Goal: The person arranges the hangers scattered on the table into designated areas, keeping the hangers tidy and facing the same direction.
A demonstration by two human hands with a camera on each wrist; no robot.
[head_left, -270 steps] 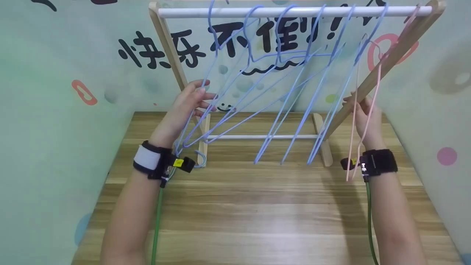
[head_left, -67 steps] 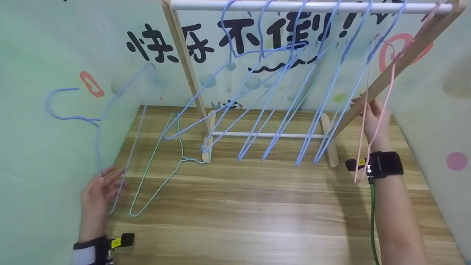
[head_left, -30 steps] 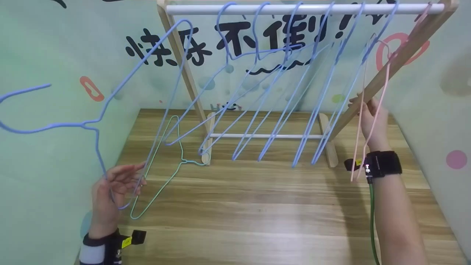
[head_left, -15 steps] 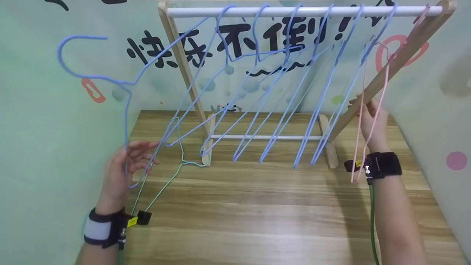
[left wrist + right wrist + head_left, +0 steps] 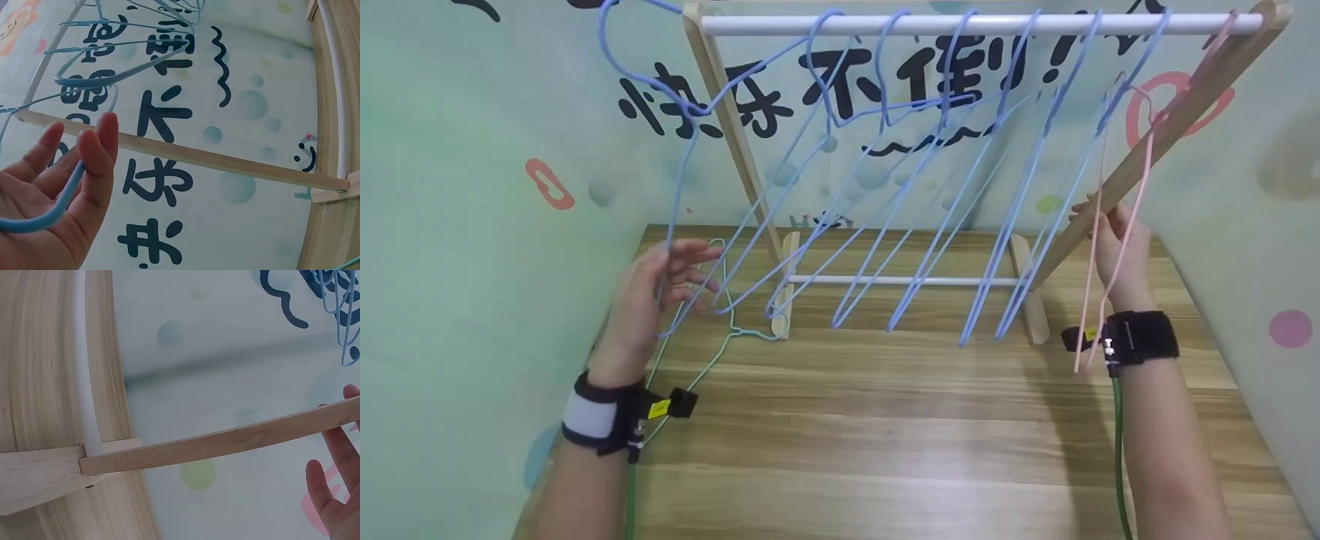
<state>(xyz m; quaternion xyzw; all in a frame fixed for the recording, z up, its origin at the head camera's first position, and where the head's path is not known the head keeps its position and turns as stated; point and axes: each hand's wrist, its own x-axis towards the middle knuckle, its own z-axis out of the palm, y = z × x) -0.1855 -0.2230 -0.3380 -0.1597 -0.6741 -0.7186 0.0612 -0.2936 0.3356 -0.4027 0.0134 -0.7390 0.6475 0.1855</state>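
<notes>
My left hand (image 5: 649,292) pinches a light blue wire hanger (image 5: 679,187) near one lower corner, between thumb and forefinger; the other fingers are spread. This hanger tilts at the rack's left end, its hook left of the wooden upright. The left wrist view shows its blue wire (image 5: 39,222) crossing the palm to the fingertips. On the far right, my right hand (image 5: 1121,251) holds the wooden upright (image 5: 1140,142) of the clothes rack, with fingers behind it. In the right wrist view, one lower finger (image 5: 319,486) stands apart from the wood; part of the hand is cut off.
Several blue hangers (image 5: 1012,217) hang from the white top rail (image 5: 922,24). A pink hanger (image 5: 1144,169) hangs at the right end. A green hanger (image 5: 727,341) lies on the wooden table (image 5: 885,450), partly behind my left hand. Walls (image 5: 457,262) bound the table.
My left hand left the rack, came back low left holding a blue hanger, and has since moved up and right with it to the rack's left end. The right hand stays on the upright.
</notes>
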